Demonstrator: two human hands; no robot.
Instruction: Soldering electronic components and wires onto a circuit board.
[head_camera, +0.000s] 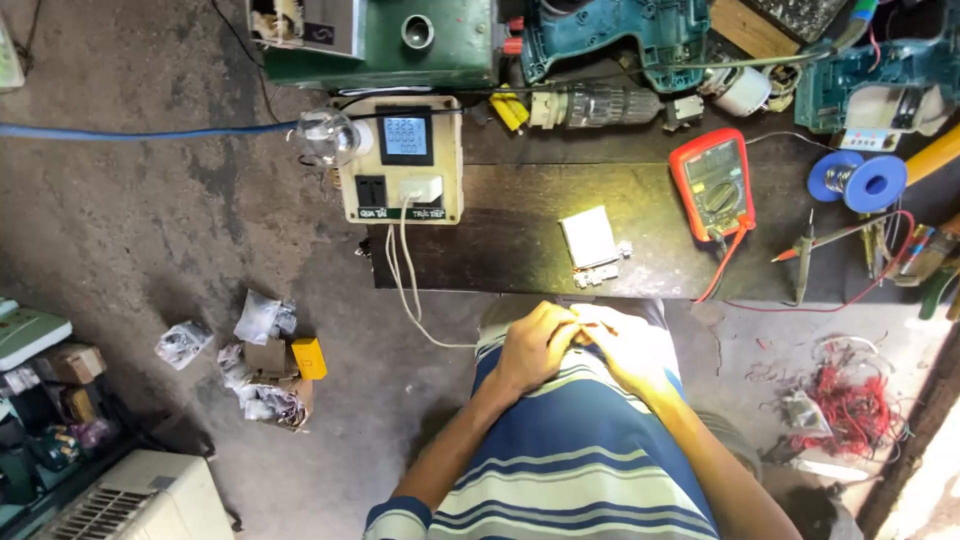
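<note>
My left hand (535, 345) and my right hand (625, 345) meet in front of my striped shirt, just below the dark workbench (520, 250) edge. The fingertips touch around something small that I cannot make out. A small white rectangular part with a metal connector (592, 245) lies on the bench a short way above my hands, brightly lit.
A red multimeter (712, 183) with probe leads lies at right, beside a blue solder spool (868, 180). A beige socket box with a display (402, 160) and a clear bulb (325, 135) stands at the bench's left end. Teal power tools (610, 35) line the back. Plastic bags (262, 365) and red wires (850, 405) litter the floor.
</note>
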